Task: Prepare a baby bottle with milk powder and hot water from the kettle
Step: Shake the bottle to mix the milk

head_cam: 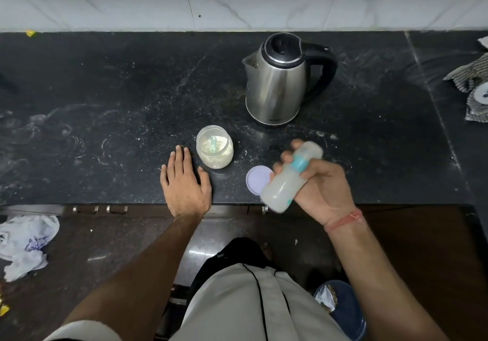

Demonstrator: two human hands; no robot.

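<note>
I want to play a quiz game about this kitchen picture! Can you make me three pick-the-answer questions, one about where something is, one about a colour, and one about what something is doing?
1. Where is the kettle?
A. On the floor
B. On the dark counter, behind the powder jar
C. In a hand

2. What colour is the loose lid?
A. Pale purple
B. Red
C. Black

3. What is the right hand doing?
A. Resting flat
B. Pouring the kettle
C. Gripping the baby bottle, tilted

Answers: 1 B, the kettle stands on the counter. 2 A, the lid looks lilac. 3 C, fingers wrap the slanted bottle; the left hand lies flat.
</note>
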